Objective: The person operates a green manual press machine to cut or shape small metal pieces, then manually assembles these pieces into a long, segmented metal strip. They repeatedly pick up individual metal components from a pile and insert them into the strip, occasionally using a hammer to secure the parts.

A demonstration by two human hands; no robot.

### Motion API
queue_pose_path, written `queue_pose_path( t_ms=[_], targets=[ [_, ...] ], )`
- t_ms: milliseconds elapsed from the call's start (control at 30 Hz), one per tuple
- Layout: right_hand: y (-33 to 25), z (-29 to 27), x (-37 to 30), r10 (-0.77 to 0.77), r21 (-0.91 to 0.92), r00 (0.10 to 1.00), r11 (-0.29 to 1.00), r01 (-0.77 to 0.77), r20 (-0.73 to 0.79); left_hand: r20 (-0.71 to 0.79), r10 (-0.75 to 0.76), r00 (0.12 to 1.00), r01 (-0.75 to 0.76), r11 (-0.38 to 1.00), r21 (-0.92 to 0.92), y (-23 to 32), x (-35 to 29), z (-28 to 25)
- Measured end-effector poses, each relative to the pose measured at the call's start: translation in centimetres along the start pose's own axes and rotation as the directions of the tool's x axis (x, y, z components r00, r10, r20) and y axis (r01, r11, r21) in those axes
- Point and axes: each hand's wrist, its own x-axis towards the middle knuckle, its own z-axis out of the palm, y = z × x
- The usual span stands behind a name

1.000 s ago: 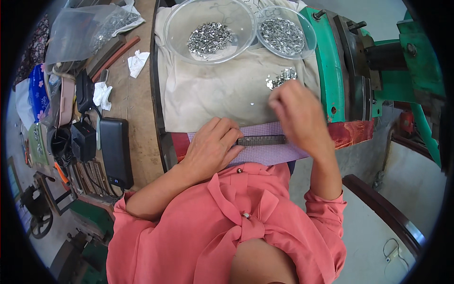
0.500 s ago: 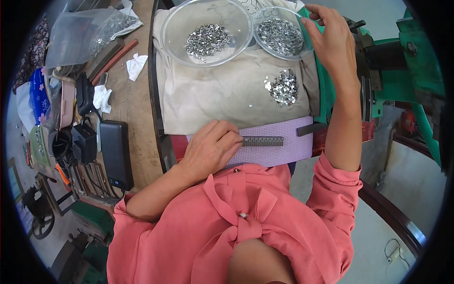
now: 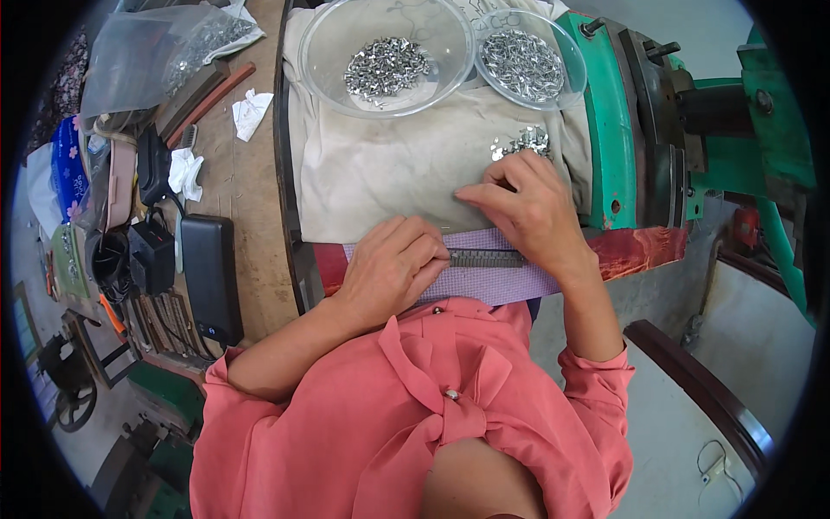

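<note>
My left hand point(image 3: 393, 268) rests on a purple cloth point(image 3: 484, 281) at the near table edge, its fingertips pressed on the left end of a dark grey metal bar point(image 3: 486, 258). My right hand point(image 3: 527, 212) lies just above the bar, fingers pointing left over the beige cloth point(image 3: 380, 173); whether it pinches a small piece I cannot tell. A small heap of shiny metal pieces point(image 3: 523, 141) sits just beyond that hand. Two clear bowls hold more such pieces, a large one point(image 3: 385, 56) and a smaller one point(image 3: 527, 60).
A green machine point(image 3: 640, 121) stands at the right. On the wooden bench point(image 3: 246, 186) at the left lie a black power bank point(image 3: 207, 277), a charger point(image 3: 151, 255), crumpled tissues point(image 3: 251, 112), a plastic bag of parts point(image 3: 147, 56) and tools. A dark chair arm point(image 3: 700, 394) curves at lower right.
My right hand went from the small heap up to the smaller bowl, then came back down to the cloth just above the bar. My left hand stayed on the bar.
</note>
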Motion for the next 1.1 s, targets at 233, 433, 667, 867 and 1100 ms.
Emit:
queue_pose_path(
  t_ms=[233,433,667,867,1100],
  targets=[
    [-0.2,0.6,0.0,0.041,-0.049,0.998,0.998,-0.043,-0.039,0.002,-0.026,1.000,0.026,1.000,-0.005,0.4,0.0,-0.2],
    [-0.6,0.9,-0.1,0.069,-0.058,0.996,0.996,-0.072,-0.062,-0.005,0.035,0.999,-0.035,0.998,0.047,0.5,0.3,0.1],
    [-1.1,1.0,0.0,0.094,-0.076,0.992,0.992,-0.100,-0.079,-0.015,0.103,0.995,-0.099,0.983,0.157,1.0,1.2,0.3],
    [-2.2,1.1,-0.9,0.141,0.056,0.981,0.989,-0.135,-0.131,-0.111,0.060,0.992,-0.036,0.978,0.204,0.3,2.0,-1.4],
    [-4.7,1.6,-4.0,0.148,0.173,0.986,0.976,-0.134,-0.072,-0.125,-0.003,0.992,0.049,0.930,0.363,-1.0,2.6,-2.4]
  ],
)
